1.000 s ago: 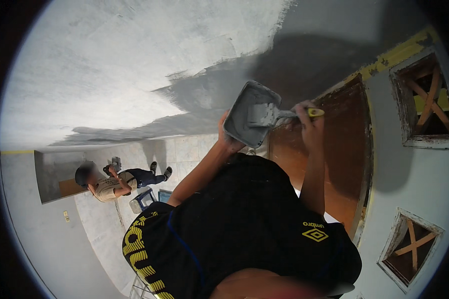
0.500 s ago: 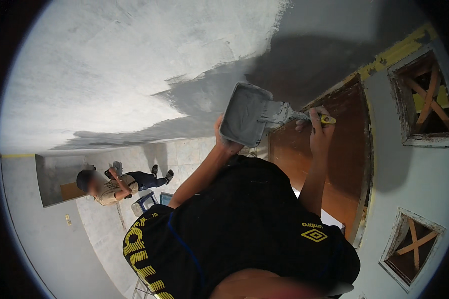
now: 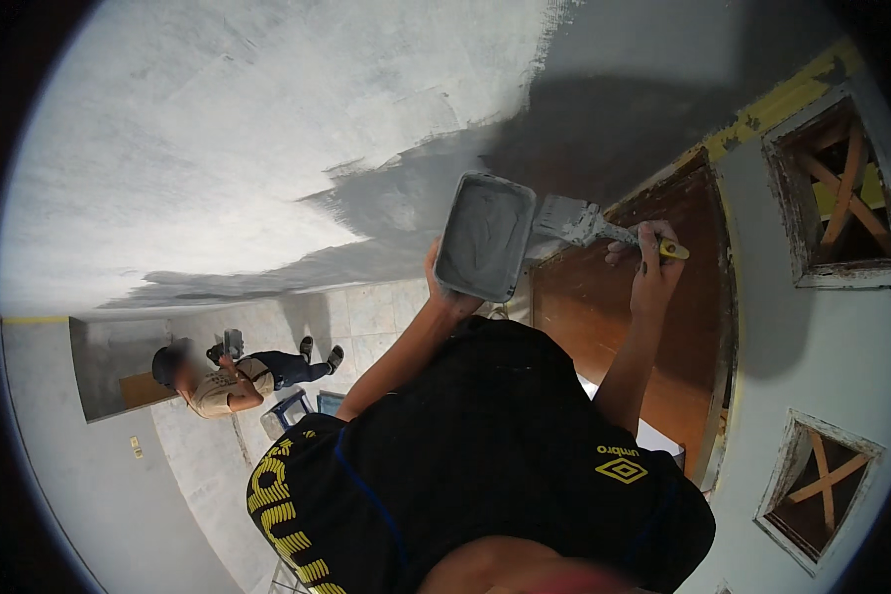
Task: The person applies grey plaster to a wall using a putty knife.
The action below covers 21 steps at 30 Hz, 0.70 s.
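My left hand (image 3: 442,281) is closed around the underside and near-left edge of a paint tray (image 3: 484,238). The tray is rectangular and coated inside with grey paint. Part of that hand is hidden behind it. My right hand (image 3: 653,259) grips a paintbrush (image 3: 570,220) by its yellow-ended handle. Its wide bristles are loaded with grey and point left, just off the tray's right rim. Beyond both hands, a pale surface (image 3: 267,119) bears a dark grey coat (image 3: 406,188) with a ragged edge.
A brown door panel (image 3: 653,307) stands to the right, beside crossed-slat openings (image 3: 846,188) in a light wall. At the left, another person (image 3: 230,381) in a cap holds a dark object. A blue-framed stepladder (image 3: 289,408) stands near my left arm.
The brush has moved right, from over the tray to just outside its rim. My right hand has shifted right and slightly down with it. The other person's hands have moved slightly.
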Each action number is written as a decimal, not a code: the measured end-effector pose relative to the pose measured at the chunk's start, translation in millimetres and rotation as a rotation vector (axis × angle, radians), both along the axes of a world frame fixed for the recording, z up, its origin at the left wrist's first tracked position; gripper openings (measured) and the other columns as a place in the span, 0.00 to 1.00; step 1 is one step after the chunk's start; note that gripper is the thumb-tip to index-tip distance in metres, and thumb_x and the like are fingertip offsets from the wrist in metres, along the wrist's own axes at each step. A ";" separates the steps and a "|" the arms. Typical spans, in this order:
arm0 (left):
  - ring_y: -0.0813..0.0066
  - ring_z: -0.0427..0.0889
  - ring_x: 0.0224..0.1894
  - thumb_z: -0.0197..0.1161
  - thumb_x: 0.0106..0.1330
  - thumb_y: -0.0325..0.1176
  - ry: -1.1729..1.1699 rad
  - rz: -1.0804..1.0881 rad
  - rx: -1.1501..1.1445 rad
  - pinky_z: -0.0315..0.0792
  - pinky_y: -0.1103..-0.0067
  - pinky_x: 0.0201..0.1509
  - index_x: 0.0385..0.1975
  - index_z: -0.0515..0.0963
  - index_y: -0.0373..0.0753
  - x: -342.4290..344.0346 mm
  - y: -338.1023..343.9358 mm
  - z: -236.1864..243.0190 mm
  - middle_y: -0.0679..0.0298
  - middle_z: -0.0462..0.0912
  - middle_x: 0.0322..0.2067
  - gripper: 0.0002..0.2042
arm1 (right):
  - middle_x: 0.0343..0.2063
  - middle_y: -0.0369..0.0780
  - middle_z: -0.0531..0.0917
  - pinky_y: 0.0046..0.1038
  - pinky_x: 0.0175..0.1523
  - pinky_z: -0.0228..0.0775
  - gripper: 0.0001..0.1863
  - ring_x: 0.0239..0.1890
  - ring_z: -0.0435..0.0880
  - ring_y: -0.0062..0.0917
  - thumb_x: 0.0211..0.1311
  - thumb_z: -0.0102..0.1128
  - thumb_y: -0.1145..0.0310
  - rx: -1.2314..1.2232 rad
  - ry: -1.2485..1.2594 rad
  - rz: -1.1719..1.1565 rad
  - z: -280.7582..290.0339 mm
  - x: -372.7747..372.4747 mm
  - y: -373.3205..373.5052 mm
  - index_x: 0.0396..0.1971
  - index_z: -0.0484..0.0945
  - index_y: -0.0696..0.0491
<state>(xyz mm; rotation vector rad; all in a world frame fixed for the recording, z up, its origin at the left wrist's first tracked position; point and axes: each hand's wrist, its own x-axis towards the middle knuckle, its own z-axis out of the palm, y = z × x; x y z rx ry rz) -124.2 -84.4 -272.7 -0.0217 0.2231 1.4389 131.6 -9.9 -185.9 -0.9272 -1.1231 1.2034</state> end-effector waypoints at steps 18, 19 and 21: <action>0.53 0.73 0.66 0.47 0.70 0.53 0.040 0.100 0.006 0.68 0.57 0.69 0.68 0.67 0.37 -6.2 5.6 0.9 0.54 0.72 0.66 0.32 | 0.44 0.43 0.84 0.30 0.51 0.75 0.15 0.47 0.85 0.34 0.51 0.67 0.83 0.315 -0.620 0.673 44.3 11.3 -19.6 0.40 0.88 0.57; 0.53 0.73 0.66 0.47 0.70 0.53 0.039 0.101 0.005 0.68 0.57 0.69 0.68 0.67 0.37 -7.7 5.9 1.2 0.54 0.72 0.66 0.32 | 0.45 0.43 0.84 0.30 0.51 0.75 0.16 0.48 0.85 0.34 0.49 0.67 0.83 0.304 -0.666 0.704 44.1 13.6 -18.2 0.40 0.88 0.57; 0.54 0.72 0.66 0.48 0.70 0.53 0.095 0.120 -0.016 0.67 0.57 0.70 0.68 0.67 0.37 -10.3 6.5 1.8 0.54 0.72 0.66 0.32 | 0.46 0.43 0.84 0.31 0.52 0.74 0.16 0.49 0.84 0.34 0.47 0.67 0.83 0.291 -0.713 0.738 44.6 16.9 -17.8 0.40 0.88 0.57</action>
